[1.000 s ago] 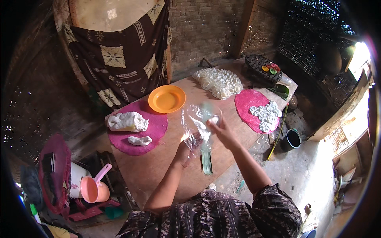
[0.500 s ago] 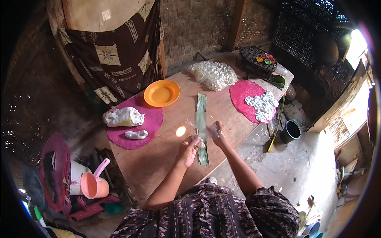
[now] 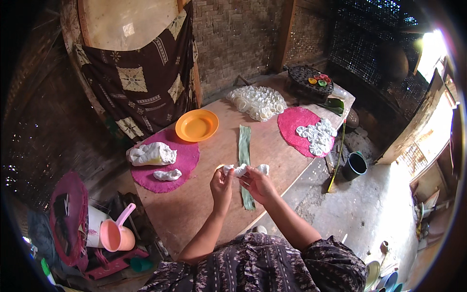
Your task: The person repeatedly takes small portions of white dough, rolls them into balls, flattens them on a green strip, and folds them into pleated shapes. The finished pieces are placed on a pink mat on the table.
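Note:
A small pleated piece of white dough (image 3: 240,170) is pinched between the fingertips of my two hands, above a long green leaf strip (image 3: 245,146) that runs away from me on the wooden table. My left hand (image 3: 222,189) is closed on the dough's left side. From the right, the fingers of my right hand (image 3: 261,187) are bent onto it; another white bit (image 3: 263,169) shows just beyond them, and I cannot tell whether it is the same piece. On a purple round mat (image 3: 189,165) at the left lie a big white dough lump (image 3: 153,154) and a smaller dough piece (image 3: 167,175).
An orange plate (image 3: 197,125) overlaps the purple mat's far edge. Farther back are piled white rosettes (image 3: 258,101) and a dark woven stand (image 3: 309,82) with small coloured pieces. White swirled discs (image 3: 318,136) lie on a pink mat (image 3: 289,129). A black bucket (image 3: 355,166) stands on the floor.
My hands have come together; the right was apart and blurred beside something see-through. The dough, a plain lump in my left hand before, now looks pleated between both. The view has shifted slightly.

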`<state>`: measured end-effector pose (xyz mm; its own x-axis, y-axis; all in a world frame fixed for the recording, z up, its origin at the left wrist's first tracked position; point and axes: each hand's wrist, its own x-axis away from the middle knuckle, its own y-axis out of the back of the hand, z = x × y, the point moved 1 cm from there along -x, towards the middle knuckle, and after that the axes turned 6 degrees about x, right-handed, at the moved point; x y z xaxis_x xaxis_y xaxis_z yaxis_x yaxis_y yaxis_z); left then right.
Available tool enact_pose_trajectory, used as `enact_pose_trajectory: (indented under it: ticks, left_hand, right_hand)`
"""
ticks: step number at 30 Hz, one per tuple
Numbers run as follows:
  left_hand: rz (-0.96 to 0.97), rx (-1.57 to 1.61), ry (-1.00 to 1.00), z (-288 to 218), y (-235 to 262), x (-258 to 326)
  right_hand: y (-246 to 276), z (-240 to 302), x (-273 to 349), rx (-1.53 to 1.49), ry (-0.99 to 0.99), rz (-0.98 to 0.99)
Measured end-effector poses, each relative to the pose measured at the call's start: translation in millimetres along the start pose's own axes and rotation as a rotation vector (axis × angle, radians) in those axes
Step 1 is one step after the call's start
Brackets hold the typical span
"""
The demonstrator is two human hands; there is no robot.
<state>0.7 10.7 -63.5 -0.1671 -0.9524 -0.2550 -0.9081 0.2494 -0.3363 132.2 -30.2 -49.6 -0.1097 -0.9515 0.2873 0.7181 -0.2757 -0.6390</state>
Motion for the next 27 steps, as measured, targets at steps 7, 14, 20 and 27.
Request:
enact_pose_trajectory:
  ticks: [7,14,20,27]
  left_hand:
    - [0.215,-0.115,0.073,-43.3,-13.5,1.1]
    - [0.457,-0.597,-0.288,-68.5,-12.0,-3.9]
    - [0.278,0.496,0.493,-31.3,-23.0,6.7]
    - [0.225,0.8,0.658,8.7,-46.6,11.5]
  right_hand:
    - [-27.6,38.4,38.4,1.479,1.024,-0.085]
    - [-41.2,82.4,60.1,1.731,1.081,0.198]
    - [-28.9,104.6,54.0,1.459,0.62,0.173]
    - [-21.4,115.5,51.3,1.527,0.609,0.035]
